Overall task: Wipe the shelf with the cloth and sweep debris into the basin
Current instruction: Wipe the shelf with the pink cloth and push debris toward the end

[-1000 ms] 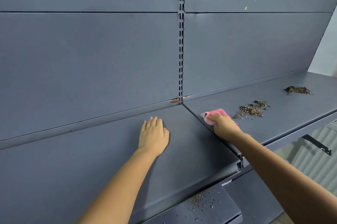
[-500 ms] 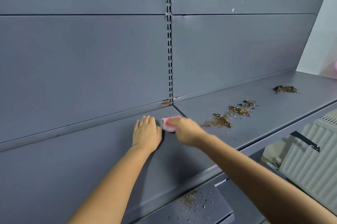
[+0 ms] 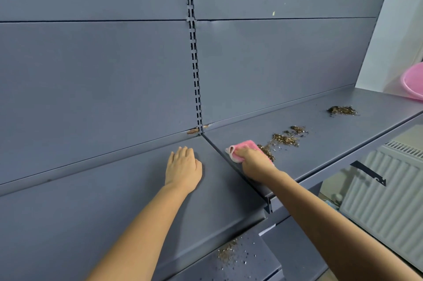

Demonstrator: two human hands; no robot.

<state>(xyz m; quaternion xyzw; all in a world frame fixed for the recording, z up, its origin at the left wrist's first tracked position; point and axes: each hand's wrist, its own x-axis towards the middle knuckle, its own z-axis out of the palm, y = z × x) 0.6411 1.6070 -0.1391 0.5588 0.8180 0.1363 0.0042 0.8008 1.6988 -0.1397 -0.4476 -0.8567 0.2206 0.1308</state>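
My right hand [image 3: 254, 161] grips a pink cloth [image 3: 242, 146] and presses it on the grey shelf [image 3: 320, 143], just right of the seam between two shelf boards. Brown debris [image 3: 285, 138] lies in a trail right beside the cloth, and a second small pile [image 3: 342, 110] sits farther right. A pink basin [image 3: 413, 84] shows at the right edge of the frame, beyond the shelf end. My left hand [image 3: 183, 166] rests flat on the left shelf board, fingers straight, a short way left of the cloth.
A slotted upright [image 3: 194, 63] runs down the grey back panel to the seam, with a few brown bits at its foot. More debris [image 3: 229, 253] lies on a lower shelf. A white ribbed radiator [image 3: 384, 189] stands below right.
My right hand has swept the cloth from beside my left hand back to the right across the seam, up against the debris trail. The left hand has stayed put. The basin has come into view.
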